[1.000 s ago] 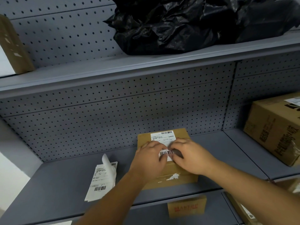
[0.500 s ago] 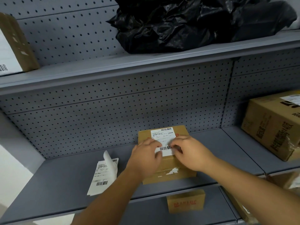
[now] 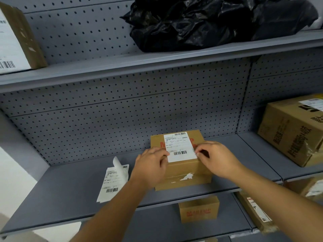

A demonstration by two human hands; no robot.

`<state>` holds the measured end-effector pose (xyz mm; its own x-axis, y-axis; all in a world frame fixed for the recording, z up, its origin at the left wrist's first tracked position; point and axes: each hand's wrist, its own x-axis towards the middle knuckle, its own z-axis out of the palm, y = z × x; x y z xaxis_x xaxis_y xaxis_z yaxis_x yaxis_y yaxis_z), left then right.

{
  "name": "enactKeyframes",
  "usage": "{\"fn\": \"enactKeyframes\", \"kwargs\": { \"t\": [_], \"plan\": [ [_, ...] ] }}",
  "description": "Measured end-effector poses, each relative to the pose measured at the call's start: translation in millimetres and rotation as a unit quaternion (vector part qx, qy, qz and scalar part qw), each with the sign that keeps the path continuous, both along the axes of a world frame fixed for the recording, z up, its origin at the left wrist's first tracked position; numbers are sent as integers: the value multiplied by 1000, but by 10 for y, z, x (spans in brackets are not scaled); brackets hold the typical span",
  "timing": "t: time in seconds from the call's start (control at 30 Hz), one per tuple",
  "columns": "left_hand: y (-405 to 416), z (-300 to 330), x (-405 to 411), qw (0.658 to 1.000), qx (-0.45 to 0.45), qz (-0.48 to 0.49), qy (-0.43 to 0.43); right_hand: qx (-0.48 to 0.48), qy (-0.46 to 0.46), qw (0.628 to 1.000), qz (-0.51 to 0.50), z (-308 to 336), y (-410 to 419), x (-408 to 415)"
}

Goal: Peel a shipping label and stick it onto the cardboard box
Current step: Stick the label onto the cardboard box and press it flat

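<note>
**Label seated on box top; edges being pressed**

The shipping label [image 3: 180,147] is laid flat on top of the small cardboard box [image 3: 181,165]. Left hand [image 3: 151,165] fingers are curled at the label's left edge; right hand [image 3: 216,158] fingertips are pinched at its right edge. Nothing is gripped. The label is judged thin, limp and crease-prone; edge handling is advised. The box looks light, so it is best braced.

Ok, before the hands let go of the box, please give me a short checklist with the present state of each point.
1. White shipping label lies on top of the small brown cardboard box: ok.
2. Label flat, no lifted corner visible: ok.
3. Left hand on the label's left edge: ok.
4. Right hand on its right edge: ok.
5. Box fully on the grey metal shelf: ok.
6. Adhesion firm: cannot tell.
</note>
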<state>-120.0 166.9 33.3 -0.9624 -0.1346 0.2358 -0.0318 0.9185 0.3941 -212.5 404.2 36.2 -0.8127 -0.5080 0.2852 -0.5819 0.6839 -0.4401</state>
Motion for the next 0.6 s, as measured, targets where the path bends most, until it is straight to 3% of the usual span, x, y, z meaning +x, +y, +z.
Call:
{"fn": "enactKeyframes", "kwargs": {
  "t": [0.2, 0.4, 0.6],
  "plan": [
    [-110, 30, 66, 1000, 2, 2, 9, 15, 3, 1000, -18, 74, -119, 75],
    [-398, 57, 242, 995, 81, 49, 45, -4, -11, 1000, 1, 159, -453, 223],
    [-823, 8, 457, 991, 94, 88, 24, -2, -15, 999, 29, 187, -959, 359]
  ]
}}
